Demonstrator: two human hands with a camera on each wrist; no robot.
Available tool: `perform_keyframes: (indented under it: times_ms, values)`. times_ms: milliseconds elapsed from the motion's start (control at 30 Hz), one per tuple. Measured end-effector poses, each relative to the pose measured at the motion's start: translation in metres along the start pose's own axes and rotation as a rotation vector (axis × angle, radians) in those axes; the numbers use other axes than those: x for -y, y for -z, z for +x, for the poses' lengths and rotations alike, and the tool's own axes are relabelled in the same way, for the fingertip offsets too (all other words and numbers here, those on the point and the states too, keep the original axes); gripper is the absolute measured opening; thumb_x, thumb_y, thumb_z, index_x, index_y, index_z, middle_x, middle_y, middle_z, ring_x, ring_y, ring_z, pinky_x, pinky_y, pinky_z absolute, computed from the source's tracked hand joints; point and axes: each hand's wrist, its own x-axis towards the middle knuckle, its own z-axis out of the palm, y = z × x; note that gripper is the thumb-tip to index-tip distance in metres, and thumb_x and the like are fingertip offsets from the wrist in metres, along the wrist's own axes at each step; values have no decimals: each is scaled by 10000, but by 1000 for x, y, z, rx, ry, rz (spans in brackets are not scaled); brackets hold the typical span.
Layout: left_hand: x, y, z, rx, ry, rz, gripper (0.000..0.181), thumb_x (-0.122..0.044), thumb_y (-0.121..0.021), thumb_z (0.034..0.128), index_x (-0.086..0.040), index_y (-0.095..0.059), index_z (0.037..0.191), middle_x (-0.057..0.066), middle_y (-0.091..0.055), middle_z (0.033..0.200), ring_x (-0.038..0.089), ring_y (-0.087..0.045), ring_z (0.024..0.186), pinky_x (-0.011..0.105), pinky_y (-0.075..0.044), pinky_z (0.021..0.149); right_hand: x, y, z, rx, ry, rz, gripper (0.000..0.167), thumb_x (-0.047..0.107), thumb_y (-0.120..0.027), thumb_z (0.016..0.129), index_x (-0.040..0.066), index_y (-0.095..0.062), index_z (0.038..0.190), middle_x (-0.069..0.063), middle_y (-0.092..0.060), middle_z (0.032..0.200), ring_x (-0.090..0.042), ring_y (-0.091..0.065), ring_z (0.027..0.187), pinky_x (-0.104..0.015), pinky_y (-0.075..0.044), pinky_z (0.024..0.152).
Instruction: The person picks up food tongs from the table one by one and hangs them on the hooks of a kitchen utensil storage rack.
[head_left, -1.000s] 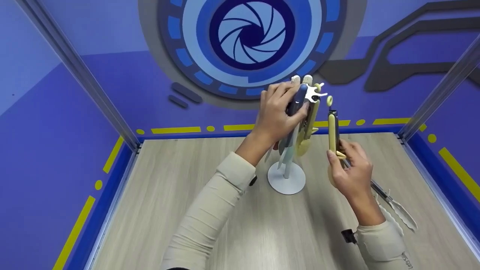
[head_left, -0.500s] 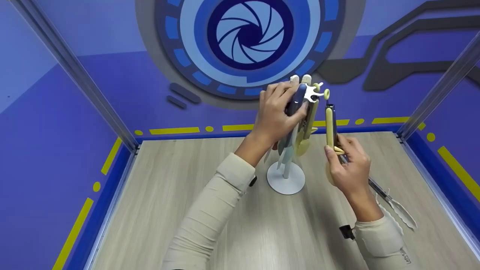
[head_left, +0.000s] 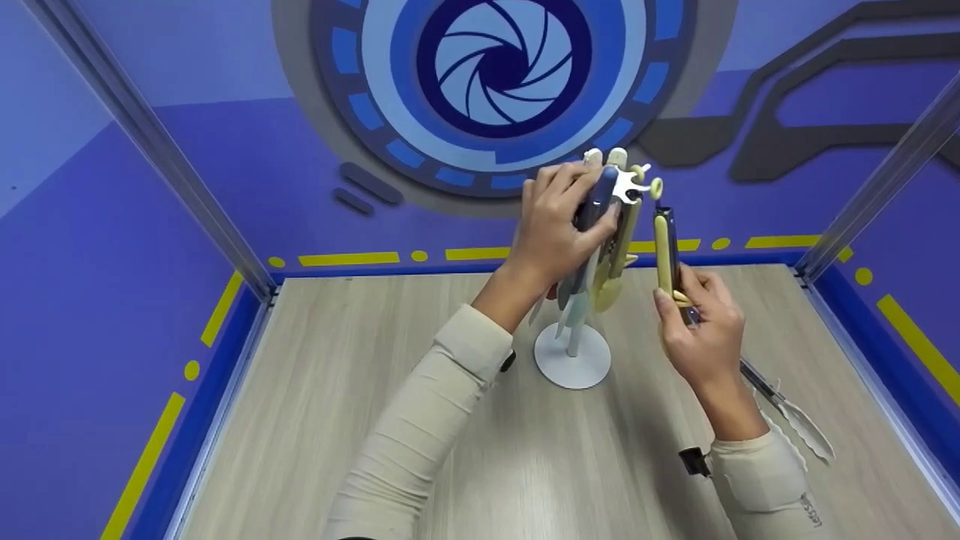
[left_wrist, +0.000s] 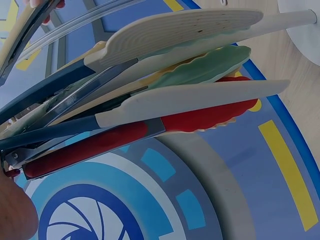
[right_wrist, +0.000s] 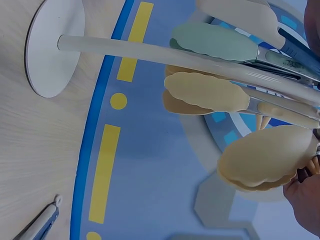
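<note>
My left hand [head_left: 559,221] grips blue-handled tongs [head_left: 600,196] at the top of a white stand, beside its pronged hook head [head_left: 625,186]. Red-handled tongs [left_wrist: 90,150] and green-tipped tongs [left_wrist: 207,70] hang near them in the left wrist view. Another yellow pair of tongs [right_wrist: 205,92] hangs on the stand's far side. My right hand [head_left: 705,322] holds yellow tongs [head_left: 662,247] upright by their lower part, right of the stand. Their pull ring [head_left: 657,187] is up close to a hook prong; whether they touch I cannot tell.
The stand's round white base [head_left: 555,364] rests on the wooden table [head_left: 360,390]. Pale-tipped tongs [head_left: 806,431] lie at the right, partly behind my right forearm. A blue printed wall [head_left: 225,172] stands behind, with metal corner posts [head_left: 169,150].
My right hand has lifted the yellow tongs slightly, bringing their ring up nearer the hook head. My left hand has kept its hold in the same place.
</note>
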Motion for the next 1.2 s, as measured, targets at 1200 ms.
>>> perform_keyframes:
  times_ms: [1200]
  values:
    - [-5,-3,-2,-17,14,63,471,-410,-657,1001,-178,-706,1408,-14,-684,1391,189,-539,1311,380,-433,998,-3,-53,-1,62,-29,150,370,-29,-736,961,0,-728,1329,-209,-700,1133,6,-619,1027,-41,-499,904]
